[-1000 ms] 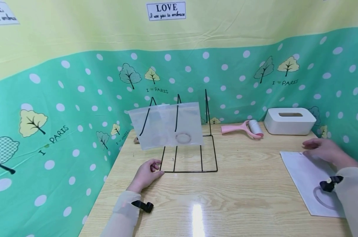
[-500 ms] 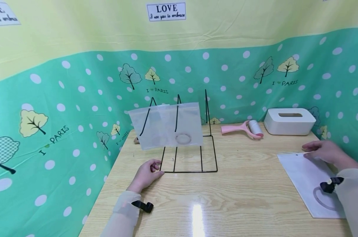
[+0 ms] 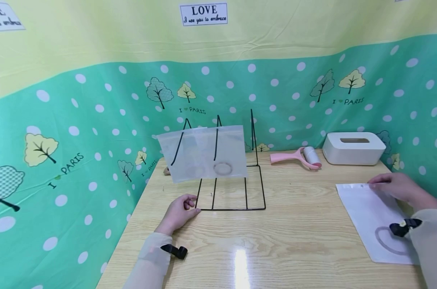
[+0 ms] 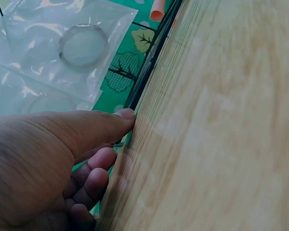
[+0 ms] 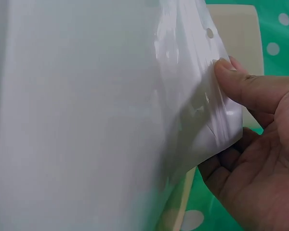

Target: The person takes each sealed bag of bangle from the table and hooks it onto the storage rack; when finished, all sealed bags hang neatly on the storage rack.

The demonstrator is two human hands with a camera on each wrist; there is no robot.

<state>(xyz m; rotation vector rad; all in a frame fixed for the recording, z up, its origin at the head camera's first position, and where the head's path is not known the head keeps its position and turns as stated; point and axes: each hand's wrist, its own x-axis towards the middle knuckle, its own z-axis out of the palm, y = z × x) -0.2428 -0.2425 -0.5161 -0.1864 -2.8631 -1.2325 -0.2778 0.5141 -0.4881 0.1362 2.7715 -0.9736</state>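
A black wire rack (image 3: pixel 256 209) stands mid-table with two translucent zip bags (image 3: pixel 200 154) hung on its prongs. One hanging bag shows a ring shape near its lower right. My left hand (image 3: pixel 177 212) holds the rack's front left corner, thumb along the wire and fingers curled beside it, as the left wrist view also shows. At the far right my right hand (image 3: pixel 402 190) pinches the top edge of a white zip bag (image 3: pixel 366 216) between thumb and fingers. A small punched hole (image 5: pixel 210 33) lies near the thumb. A grey ring shape shows toward this bag's bottom.
Behind the rack's right side lies a pink lint roller (image 3: pixel 295 156). A white tissue box (image 3: pixel 353 148) stands at the back right. A small brown object (image 3: pixel 166 171) peeks out left of the hanging bags. A green curtain (image 3: pixel 287 100) closes off the back and sides.
My right hand has taken hold of the white bag's top edge and shifted it slightly left, lifting that end. My left hand and the rack have stayed put.
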